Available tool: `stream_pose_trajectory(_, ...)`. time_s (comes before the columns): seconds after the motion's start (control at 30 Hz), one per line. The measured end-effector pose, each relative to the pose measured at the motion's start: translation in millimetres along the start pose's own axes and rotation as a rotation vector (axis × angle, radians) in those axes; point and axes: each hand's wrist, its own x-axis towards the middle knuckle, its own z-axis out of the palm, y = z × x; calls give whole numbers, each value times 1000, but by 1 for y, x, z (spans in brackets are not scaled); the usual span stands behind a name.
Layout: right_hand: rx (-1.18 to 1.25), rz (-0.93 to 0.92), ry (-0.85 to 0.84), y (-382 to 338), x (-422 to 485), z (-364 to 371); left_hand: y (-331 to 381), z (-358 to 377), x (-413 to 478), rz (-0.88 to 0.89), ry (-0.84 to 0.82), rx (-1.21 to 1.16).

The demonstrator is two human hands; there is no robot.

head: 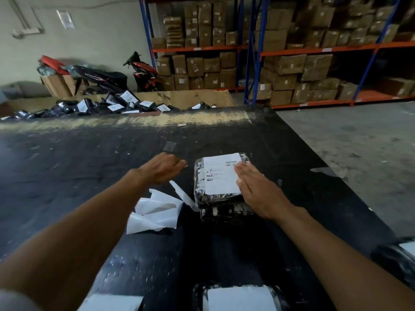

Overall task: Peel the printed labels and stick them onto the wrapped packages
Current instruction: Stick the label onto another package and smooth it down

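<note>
My right hand (258, 189), flat, fingers spread, presses label (221, 173) onto top package (219, 182) of stack on black table (89, 153). Left hand (165, 168) loosely curled, empty, above backing paper (155, 212). Risk: uneven pressure traps creases, edge lifts, stack slides.

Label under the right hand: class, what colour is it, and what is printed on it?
White label, black barcode and text; head view.
</note>
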Motion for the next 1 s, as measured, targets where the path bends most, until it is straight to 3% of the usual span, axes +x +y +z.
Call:
stream_pose_trajectory(0.13,8,-6,20,1,1,3,26,-9,-10,104,126,-95)
stream_pose_trajectory(0.23,-15,5,5,-1,-1,0,73,6,5,186,90,-89)
stream_pose_trajectory(0.43,-19,11,-14,-5,-2,-3,58,17,7,123,82,-50)
stream_pose_trajectory(0.63,0,23,7,-8,-2,-1,75,25,-2,13,197,13)
stream_pose_trajectory(0.73,4,26,32,-10,-1,1,91,37,-10,-118,170,-66)
stream_pose_trajectory(0.8,15,34,48,-12,0,3,99,44,-21,-199,137,-259)
stream_pose_trajectory(1.0,130,90,136,-16,4,1,101,62,-37,-232,252,-654)
